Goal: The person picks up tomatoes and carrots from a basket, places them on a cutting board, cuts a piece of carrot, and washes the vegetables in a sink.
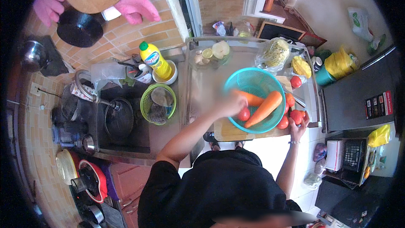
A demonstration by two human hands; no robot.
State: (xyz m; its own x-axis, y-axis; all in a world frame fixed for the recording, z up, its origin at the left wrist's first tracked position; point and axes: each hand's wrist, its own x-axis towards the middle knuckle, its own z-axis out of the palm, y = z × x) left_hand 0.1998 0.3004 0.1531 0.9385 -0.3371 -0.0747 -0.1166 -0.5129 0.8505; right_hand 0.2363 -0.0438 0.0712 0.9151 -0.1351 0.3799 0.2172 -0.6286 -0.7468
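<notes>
A teal plastic colander rests on a wooden cutting board and holds two carrots and a tomato. My left hand is blurred at the colander's left side, its fingers by that tomato; whether it grips it is unclear. To the right of the colander, several tomatoes lie together at the board's edge. My right hand has its fingers around a tomato among them. Part of a knife shows between the colander and the counter's right side.
Behind the colander are a plate with a cut lime, a bagged pineapple, star fruit and another tomato. At left are the sink, a green basket and a yellow dish-soap bottle. A refrigerator stands right.
</notes>
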